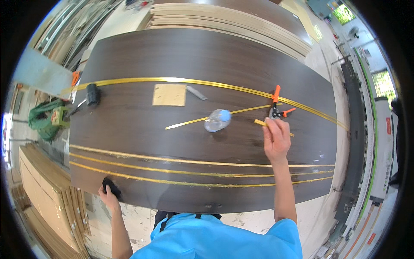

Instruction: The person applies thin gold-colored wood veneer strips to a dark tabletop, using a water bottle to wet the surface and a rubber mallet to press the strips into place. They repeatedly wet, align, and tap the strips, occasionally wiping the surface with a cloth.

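Note:
My left hand (108, 198) is closed on a black, soft-looking pad (112, 189) at the near left corner of the dark brown board (181, 137). Over the right part of the board, my right hand (277, 137) pinches a short gold strip (259, 122), whose other end pokes out past the hand. Just beyond those fingers lie cutters with orange handles (277, 93), their jaws partly hidden by the hand. A clear plastic bottle with a blue cap (217, 121) is left of the right hand, over a thin gold strip (186, 123) lying aslant.
Long gold strips (172, 80) cross the board's far part; three more gold lines (181, 173) run along its near part. A black-headed mallet (92, 94), a tan square sheet (169, 95) and a grey flat blade-like piece (196, 93) lie on it. Stacked panels (224, 21) stand behind.

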### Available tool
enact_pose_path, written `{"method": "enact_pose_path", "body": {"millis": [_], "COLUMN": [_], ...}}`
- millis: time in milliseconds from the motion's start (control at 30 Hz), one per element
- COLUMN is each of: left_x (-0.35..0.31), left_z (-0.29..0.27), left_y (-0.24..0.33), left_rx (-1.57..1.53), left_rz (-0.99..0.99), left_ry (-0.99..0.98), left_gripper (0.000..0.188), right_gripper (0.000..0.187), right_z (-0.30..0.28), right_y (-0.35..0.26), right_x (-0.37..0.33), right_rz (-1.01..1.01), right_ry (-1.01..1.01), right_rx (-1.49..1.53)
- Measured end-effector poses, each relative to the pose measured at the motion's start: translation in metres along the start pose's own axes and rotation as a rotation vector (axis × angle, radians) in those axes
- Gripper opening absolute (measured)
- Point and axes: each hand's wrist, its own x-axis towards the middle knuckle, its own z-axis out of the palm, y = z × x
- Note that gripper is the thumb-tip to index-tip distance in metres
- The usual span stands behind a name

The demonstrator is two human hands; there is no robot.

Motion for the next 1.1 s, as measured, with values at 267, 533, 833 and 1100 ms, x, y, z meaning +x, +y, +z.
{"method": "enact_pose_path", "body": {"millis": [267, 533, 833, 1100], "left_x": [0.041, 0.015, 0.035, 0.029], "left_z": [-0.023, -0.081, -0.124, -0.110], "left_y": [0.000, 0.087, 0.114, 0.086], "left_rx": [-0.270, -1.105, -1.019, -0.552], "left_rz": [0.121, -0.321, -0.221, 0.224], "left_ry": [-0.004, -0.446, -0.667, -0.226], "left_gripper": [0.029, 0.028, 0.022, 0.015], "right_gripper": [0.013, 0.023, 0.020, 0.018], "right_z": [0.088, 0.194, 0.241, 0.278], "right_y": [-0.231, -0.426, -0.499, -0.519], "right_x": [0.016, 0.003, -0.020, -0.061], "right_rz": [0.479, 0.962, 0.814, 0.809], "right_ry": [-0.419, -1.074, -1.350, -1.281], "right_rx": [0.818, 1.337, 1.181, 1.085]}}
